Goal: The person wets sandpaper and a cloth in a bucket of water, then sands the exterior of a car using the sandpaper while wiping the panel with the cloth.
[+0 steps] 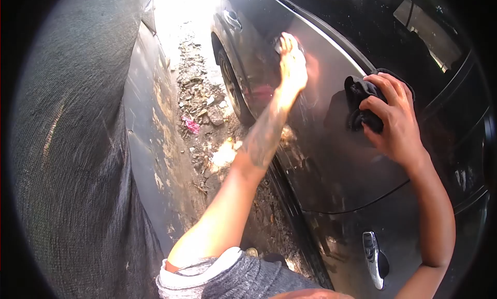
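Observation:
My left hand (293,66) reaches far forward against the dark, glossy car door (316,138). Its fingers are bent over something small and pale at the panel, mostly hidden under them and too blurred to name. On the right, my right hand (396,118) grips a bunched black cloth (357,99) just below the window's edge. The fingers curl around the cloth, which touches the door's upper part. Light reflects off the paint around my left hand.
A chrome door handle (371,260) sticks out at the lower right, and another handle (232,19) farther forward. The wheel (232,86) stands on rubble-strewn ground (199,99) with a pink scrap (191,125). Dark netting (77,143) hangs close on the left, beside a worn panel (150,123).

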